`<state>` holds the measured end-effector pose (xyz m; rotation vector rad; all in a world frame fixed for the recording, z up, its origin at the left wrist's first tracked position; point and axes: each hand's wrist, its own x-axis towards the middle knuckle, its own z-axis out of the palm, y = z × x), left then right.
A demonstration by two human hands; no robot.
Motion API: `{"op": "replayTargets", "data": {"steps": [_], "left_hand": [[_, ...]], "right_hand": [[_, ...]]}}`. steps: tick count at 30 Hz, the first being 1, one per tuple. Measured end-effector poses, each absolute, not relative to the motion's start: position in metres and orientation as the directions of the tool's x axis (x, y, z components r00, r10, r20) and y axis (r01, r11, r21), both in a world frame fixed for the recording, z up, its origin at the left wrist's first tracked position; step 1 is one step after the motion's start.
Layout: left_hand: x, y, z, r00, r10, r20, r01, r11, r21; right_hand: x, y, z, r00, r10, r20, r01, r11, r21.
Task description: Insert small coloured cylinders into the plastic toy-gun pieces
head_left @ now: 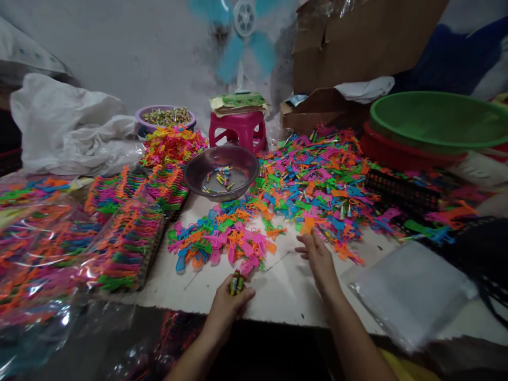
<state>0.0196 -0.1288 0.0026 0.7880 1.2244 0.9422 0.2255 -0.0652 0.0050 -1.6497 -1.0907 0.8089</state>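
My left hand point(228, 302) is closed around a few small green and gold cylinders point(237, 283) at the table's front edge; their kind is unclear. My right hand point(318, 260) reaches over the white table with its fingers apart. An orange plastic piece point(307, 226) lies right at its fingertips, and whether they touch is unclear. Nearest my left hand is a pile of flat, bright plastic pieces shaped like toy pistols point(222, 238). A larger heap of such toy pistols point(313, 180), some with shiny cylinders, spreads behind my right hand.
A metal bowl point(221, 193) holds several small cylinders. At left, rows of toys point(127, 248) lie under clear plastic. Clear bags point(413, 296) lie at right, before a green basin point(436, 119). Behind are a pink stool point(238, 127), a purple basin point(138, 117) and a running fan point(245, 18).
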Motion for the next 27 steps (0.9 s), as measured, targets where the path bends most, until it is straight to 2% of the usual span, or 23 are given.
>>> {"op": "replayTargets", "data": {"steps": [3,7,9,11,14,18,20,22,24,27], "left_hand": [[0.018,-0.128,-0.002,0.177,0.863,-0.473,-0.251,0.504,0.827],[0.019,-0.127,0.000,0.152,0.848,-0.508,-0.255,0.531,0.808],[0.016,-0.125,0.001,0.124,0.874,-0.470,-0.252,0.486,0.837],[0.011,-0.123,-0.001,0.090,0.892,-0.443,-0.245,0.451,0.858],[0.006,-0.121,-0.006,0.022,0.900,-0.435,-0.270,0.424,0.864],[0.013,-0.117,-0.006,0.031,0.897,-0.440,-0.319,0.426,0.847],[0.017,-0.115,-0.001,0.070,0.894,-0.442,-0.341,0.438,0.832],[0.019,-0.114,0.004,0.102,0.887,-0.451,-0.378,0.454,0.807],[0.019,-0.115,0.006,0.131,0.883,-0.450,-0.417,0.461,0.783],[0.015,-0.120,0.002,0.149,0.885,-0.442,-0.437,0.460,0.773]], "right_hand": [[0.226,-0.046,-0.013,0.287,0.956,0.068,0.554,-0.107,-0.825],[0.193,-0.050,-0.029,0.125,0.976,0.178,0.721,0.034,-0.692],[0.182,-0.058,-0.029,0.063,0.986,0.152,0.761,0.051,-0.647],[0.182,-0.067,-0.026,0.084,0.995,0.050,0.701,-0.023,-0.713],[0.192,-0.078,-0.020,0.225,0.973,-0.048,0.502,-0.159,-0.850],[0.199,-0.088,-0.013,0.364,0.931,-0.024,0.289,-0.137,-0.948],[0.198,-0.093,-0.012,0.376,0.926,0.012,0.285,-0.103,-0.953],[0.196,-0.100,-0.013,0.335,0.940,0.062,0.375,-0.073,-0.924],[0.195,-0.106,-0.015,0.225,0.972,0.072,0.466,-0.043,-0.884],[0.193,-0.115,-0.019,0.015,1.000,0.007,0.436,-0.001,-0.900]]}}
